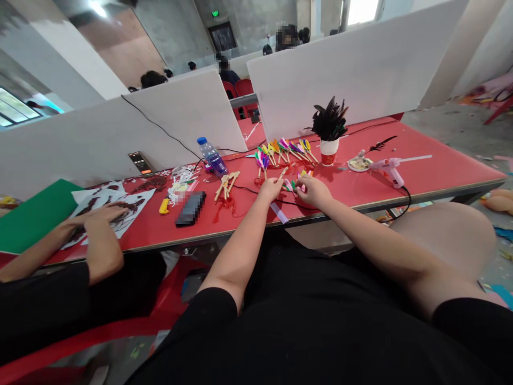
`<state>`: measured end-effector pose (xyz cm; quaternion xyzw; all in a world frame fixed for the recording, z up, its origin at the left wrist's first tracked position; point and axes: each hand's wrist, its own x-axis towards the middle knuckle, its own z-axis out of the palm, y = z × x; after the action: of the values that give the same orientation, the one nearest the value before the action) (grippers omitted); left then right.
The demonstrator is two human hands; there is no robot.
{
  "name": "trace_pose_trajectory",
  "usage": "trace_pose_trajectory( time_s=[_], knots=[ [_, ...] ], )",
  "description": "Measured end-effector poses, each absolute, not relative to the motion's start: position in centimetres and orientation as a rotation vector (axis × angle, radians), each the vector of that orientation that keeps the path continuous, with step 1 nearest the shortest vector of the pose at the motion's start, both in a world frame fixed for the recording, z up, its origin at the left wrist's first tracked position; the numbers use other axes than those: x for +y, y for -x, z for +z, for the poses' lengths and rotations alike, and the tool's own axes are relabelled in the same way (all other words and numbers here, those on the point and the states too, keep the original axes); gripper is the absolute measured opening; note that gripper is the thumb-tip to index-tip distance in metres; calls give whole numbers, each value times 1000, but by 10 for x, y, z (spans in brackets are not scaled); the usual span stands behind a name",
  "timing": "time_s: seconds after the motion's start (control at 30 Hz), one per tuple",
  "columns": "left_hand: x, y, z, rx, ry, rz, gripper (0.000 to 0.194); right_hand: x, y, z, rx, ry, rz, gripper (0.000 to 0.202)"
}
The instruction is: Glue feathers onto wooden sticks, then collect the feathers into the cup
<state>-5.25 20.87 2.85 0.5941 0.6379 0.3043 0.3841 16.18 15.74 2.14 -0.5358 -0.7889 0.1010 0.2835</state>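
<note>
My left hand point(271, 189) is closed around a light wooden stick point(284, 173), whose end sticks out above the fingers. Just to its right, my right hand point(315, 191) has its fingers pinched together at a small bunch of coloured feathers point(289, 185), green and pink; how much of it the fingers hold is partly hidden. Behind the hands lies a row of wooden sticks topped with colourful feathers point(285, 149), with red tassels. More plain wooden sticks point(227, 185) with red tassels lie left of my left hand.
Right on the red table point(449, 160) are a pink glue gun point(389, 170), a small dish point(359, 163) and a cup point(329, 153) of black feathers. Left are a bottle point(214, 159), a dark phone point(191, 208), a yellow cutter point(164, 206) and a co-worker's hands point(106, 213) on paper.
</note>
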Motion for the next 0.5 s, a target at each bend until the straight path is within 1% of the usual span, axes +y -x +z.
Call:
trace_pose_trajectory(
  time_s=[0.07, 0.23, 0.37, 0.5],
  knots=[
    [209, 55, 27, 1631, -1429, 802, 21, 158, -163, 20, -2119, 1488, 247, 21],
    [213, 50, 27, 1610, -1243, 845, 21, 173, -184, 14, -1974, 1667, 245, 19],
    [214, 34, 36, 1552, -1155, 886, 20, 183, -184, 10, -1954, 1620, 314, 18],
    [213, 27, 43, 1500, -1160, 892, 23, 186, -179, 3, -1949, 1548, 361, 19]
  ],
)
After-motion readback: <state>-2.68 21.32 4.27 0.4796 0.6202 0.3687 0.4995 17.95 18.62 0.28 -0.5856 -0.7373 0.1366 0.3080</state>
